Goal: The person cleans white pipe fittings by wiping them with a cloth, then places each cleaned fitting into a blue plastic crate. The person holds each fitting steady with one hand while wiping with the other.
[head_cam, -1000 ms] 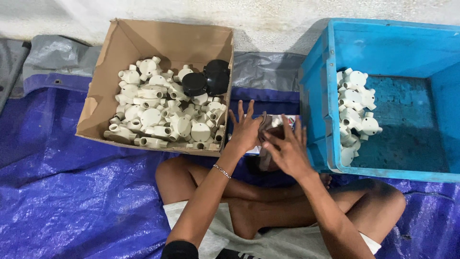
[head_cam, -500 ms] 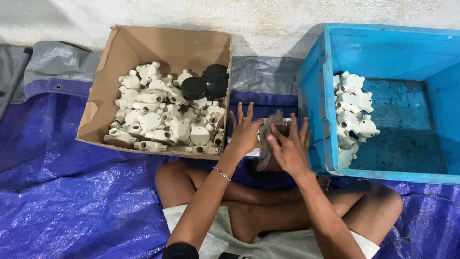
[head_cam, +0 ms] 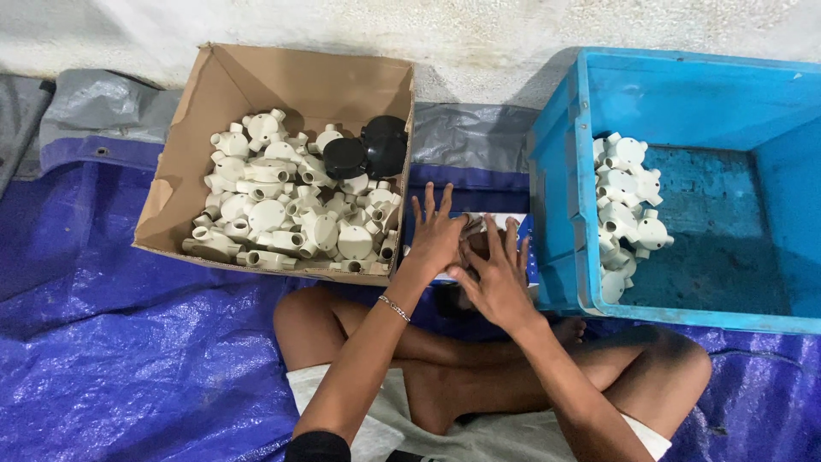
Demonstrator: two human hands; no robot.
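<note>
The person is sitting cross-legged on a blue tarpaulin (head_cam: 103, 342); both forearms are reaching forward; the left hand (head_cam: 436, 233) and right hand (head_cam: 496, 278) are meeting with fingers spread, pressing together around a small dark piece (head_cam: 473, 229), mostly hidden between them, lying over a white packet (head_cam: 513, 221); further left, one open cardboard box (head_cam: 282, 94) is holding many cream conduit fittings (head_cam: 291, 214) and two black round ones (head_cam: 363, 152); right, one blue plastic crate (head_cam: 556, 188) is holding about ten more cream fittings (head_cam: 629, 210).
</note>
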